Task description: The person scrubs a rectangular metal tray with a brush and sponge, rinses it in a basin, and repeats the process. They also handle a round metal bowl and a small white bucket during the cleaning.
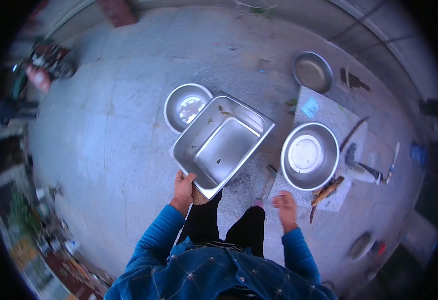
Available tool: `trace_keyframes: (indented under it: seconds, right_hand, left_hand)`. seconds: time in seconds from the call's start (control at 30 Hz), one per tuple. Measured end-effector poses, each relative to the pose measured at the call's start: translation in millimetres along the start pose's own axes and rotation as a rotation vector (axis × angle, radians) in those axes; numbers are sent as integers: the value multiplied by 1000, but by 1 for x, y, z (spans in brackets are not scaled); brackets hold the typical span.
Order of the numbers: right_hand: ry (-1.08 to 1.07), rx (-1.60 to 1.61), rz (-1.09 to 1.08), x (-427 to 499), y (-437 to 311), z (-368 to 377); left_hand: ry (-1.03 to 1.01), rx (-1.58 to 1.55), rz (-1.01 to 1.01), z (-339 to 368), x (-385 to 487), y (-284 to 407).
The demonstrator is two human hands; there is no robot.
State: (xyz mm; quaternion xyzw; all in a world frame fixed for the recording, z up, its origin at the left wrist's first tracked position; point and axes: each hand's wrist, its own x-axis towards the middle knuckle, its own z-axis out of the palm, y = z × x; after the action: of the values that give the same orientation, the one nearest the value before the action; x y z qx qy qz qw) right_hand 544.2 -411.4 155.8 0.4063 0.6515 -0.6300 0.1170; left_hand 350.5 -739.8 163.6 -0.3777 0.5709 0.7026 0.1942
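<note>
My left hand grips the near left corner of a deep rectangular stainless steel pan, thumb over the rim. Bits of leaf cling to the pan's wall and floor. Partly behind the pan lies a round metal basin with a shiny bottom. My right hand is in the air with nothing in it, fingers slightly bent, just below a larger round metal basin. That basin stands over a pale stone slab.
Another metal basin is beyond the slab. A light blue cloth, a tap and a worn brown brush-like object are on the right. A motorcycle stands far left; clutter lines the lower left edge.
</note>
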Motion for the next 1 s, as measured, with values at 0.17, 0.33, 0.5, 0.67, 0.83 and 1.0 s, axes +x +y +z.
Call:
trace_keyframes:
  seconds: [0.17, 0.33, 0.5, 0.67, 0.83, 1.0]
  right_hand:
    - [-316, 595, 328, 82, -39, 153]
    - [-588, 1520, 503, 151, -87, 198]
    - [-491, 1511, 544, 203, -129, 202]
    - [-877, 1552, 350, 248, -173, 201]
    - [-727, 1478, 286, 295, -210, 176]
    - [-670, 1501, 419, 326, -232, 163]
  left_hand:
    - [-93, -56, -66, 57, 64, 43]
    - [-157, -41, -72, 114, 112, 85]
    - [-180, -13, -155, 173, 150, 127]
    - [-193, 1, -197, 237, 170, 147]
    - [-354, -2, -286, 302, 209, 156]
    - [-367, 142, -395, 352, 245, 164]
